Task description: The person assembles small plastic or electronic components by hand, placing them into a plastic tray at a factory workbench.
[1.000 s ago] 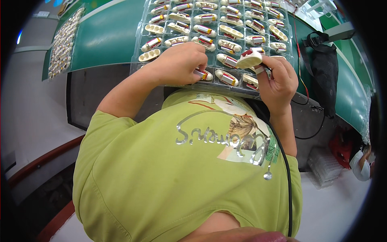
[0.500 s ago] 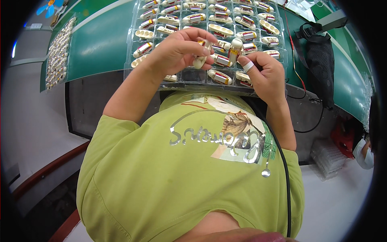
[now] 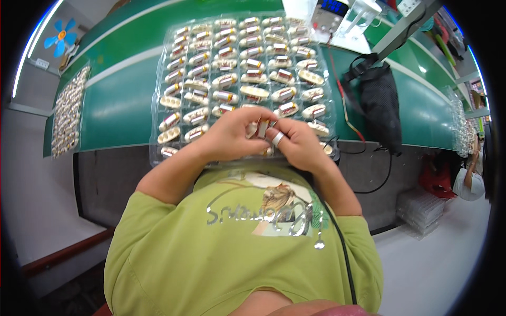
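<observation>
My left hand and my right hand meet over the near edge of a clear plastic tray, both closed. Pinched between them is a small white oval part with a silver and orange cell, largely covered by my fingers. A pale piece also shows inside my left fingers; whether it belongs to the same part I cannot tell. White tape wraps my right thumb. Rows of similar white oval parts fill the tray's pockets, most with a silver cell on top and some with round hollows facing up.
Another filled tray lies at the far left of the green table. Right of my tray are a red wire, a black mesh bag on a metal arm, and a device with a lit display. Stacked clear trays stand low right.
My hands, apart before with a white part in each, have come together at the tray's near edge. The view has shifted, showing more of the tray and table.
</observation>
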Demonstrator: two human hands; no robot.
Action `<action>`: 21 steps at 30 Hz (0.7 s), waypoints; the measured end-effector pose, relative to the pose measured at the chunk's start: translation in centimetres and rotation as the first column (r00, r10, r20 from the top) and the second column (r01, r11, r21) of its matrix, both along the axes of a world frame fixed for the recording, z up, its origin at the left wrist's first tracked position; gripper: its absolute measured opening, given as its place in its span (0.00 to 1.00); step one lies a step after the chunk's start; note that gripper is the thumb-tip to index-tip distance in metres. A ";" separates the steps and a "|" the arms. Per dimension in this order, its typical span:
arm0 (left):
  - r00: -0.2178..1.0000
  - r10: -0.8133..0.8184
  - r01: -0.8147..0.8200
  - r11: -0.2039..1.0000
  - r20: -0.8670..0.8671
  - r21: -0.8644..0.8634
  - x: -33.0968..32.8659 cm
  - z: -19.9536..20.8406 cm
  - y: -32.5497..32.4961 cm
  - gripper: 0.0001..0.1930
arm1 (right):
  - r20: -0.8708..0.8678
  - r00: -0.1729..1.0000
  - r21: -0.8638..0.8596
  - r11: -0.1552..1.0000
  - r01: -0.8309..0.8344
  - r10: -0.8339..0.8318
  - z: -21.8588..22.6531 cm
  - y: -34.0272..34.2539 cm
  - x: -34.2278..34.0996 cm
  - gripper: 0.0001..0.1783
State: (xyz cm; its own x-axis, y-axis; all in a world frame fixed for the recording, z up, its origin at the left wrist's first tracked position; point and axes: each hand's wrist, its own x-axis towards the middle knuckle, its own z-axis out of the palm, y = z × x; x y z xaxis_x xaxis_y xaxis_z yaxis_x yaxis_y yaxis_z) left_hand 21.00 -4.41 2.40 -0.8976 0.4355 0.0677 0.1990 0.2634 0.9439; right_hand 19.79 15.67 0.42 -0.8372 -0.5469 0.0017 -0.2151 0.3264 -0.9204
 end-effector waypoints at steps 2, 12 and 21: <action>1.000 0.008 -0.009 0.999 -0.016 -0.034 0.1 0.1 0.1 0.22 | -0.013 0.999 -0.107 0.994 0.038 -0.040 -0.5 -0.5 0.4 0.10; 0.909 0.376 -0.389 0.921 -0.181 -0.040 -0.8 -0.4 -5.2 0.17 | 0.256 0.961 -0.362 0.911 0.196 -0.105 -0.6 2.7 -0.3 0.09; 0.939 -0.032 -0.186 0.790 -0.342 -0.585 0.9 -2.5 -6.1 0.14 | 0.135 0.982 -0.249 0.954 0.165 -0.134 0.1 0.8 0.0 0.12</action>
